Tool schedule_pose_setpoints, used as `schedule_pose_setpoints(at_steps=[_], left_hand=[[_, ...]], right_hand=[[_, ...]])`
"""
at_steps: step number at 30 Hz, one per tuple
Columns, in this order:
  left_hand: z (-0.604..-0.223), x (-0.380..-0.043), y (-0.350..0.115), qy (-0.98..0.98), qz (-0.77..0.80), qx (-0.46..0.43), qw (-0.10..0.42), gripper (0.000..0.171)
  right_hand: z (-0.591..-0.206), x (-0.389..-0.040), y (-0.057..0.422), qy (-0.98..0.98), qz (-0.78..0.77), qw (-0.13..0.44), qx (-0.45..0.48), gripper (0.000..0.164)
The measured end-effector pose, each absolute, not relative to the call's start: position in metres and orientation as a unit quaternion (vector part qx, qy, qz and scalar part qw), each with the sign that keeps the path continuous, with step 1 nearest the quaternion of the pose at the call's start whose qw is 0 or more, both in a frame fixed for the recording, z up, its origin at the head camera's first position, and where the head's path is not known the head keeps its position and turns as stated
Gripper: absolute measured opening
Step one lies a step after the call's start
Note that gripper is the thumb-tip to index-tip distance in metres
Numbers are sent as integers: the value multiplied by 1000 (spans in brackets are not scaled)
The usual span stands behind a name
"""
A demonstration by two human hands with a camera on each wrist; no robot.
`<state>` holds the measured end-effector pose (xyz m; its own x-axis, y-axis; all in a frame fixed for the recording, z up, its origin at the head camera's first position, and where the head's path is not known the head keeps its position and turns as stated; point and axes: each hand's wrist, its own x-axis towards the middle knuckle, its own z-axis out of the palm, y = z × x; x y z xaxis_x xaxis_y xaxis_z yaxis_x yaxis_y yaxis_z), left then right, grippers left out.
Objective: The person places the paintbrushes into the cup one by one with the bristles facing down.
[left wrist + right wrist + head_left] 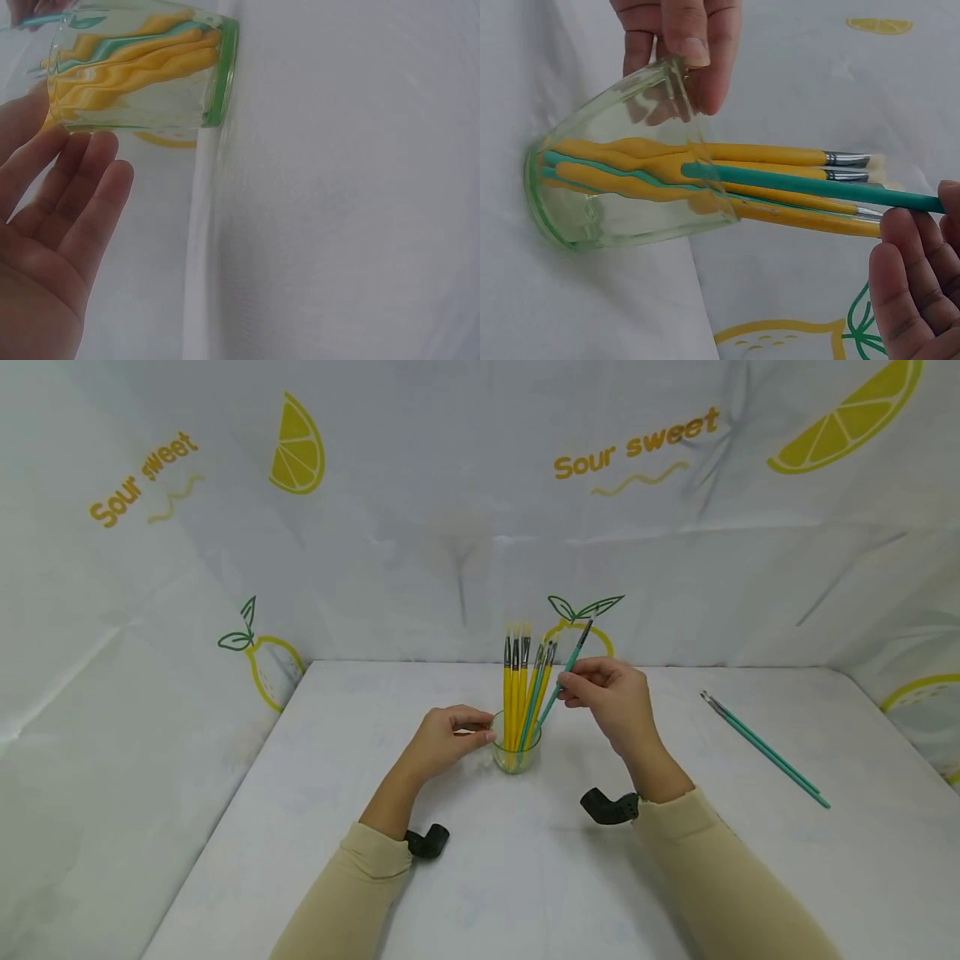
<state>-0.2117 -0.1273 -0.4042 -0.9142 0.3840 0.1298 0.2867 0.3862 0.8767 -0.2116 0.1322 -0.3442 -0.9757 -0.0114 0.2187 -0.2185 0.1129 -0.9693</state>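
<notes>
A clear greenish glass stands on the table, holding several yellow paintbrushes and at least one teal paintbrush, bristles up. My left hand holds the glass at its left side near the rim, between thumb and fingers. Above the glass's right side, my right hand pinches another teal paintbrush, tilted with bristles up and right. Its handle end overlaps the mouth of the glass in the right wrist view; I cannot tell if it is inside the rim.
On the table's right side, two teal paintbrushes lie close together at a slant. A white cloth printed with lemons and lettering hangs behind the table. Each wrist wears a black camera mount.
</notes>
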Motion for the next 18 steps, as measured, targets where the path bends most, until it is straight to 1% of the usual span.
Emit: schedule_pose_setpoints(at_steps=[4, 7, 13, 18], left_hand=[[-405, -212, -127, 831, 518, 198, 44, 38], [-401, -209, -125, 833, 517, 192, 46, 36], [-404, -212, -126, 834, 516, 192, 46, 37], [-404, -212, -126, 829, 521, 196, 45, 36]], right_hand=[[-353, -212, 125, -762, 640, 61, 72, 34], [-359, -212, 122, -769, 633, 54, 66, 31], [-367, -212, 120, -782, 619, 44, 60, 34], [-371, -212, 118, -793, 605, 40, 59, 34]])
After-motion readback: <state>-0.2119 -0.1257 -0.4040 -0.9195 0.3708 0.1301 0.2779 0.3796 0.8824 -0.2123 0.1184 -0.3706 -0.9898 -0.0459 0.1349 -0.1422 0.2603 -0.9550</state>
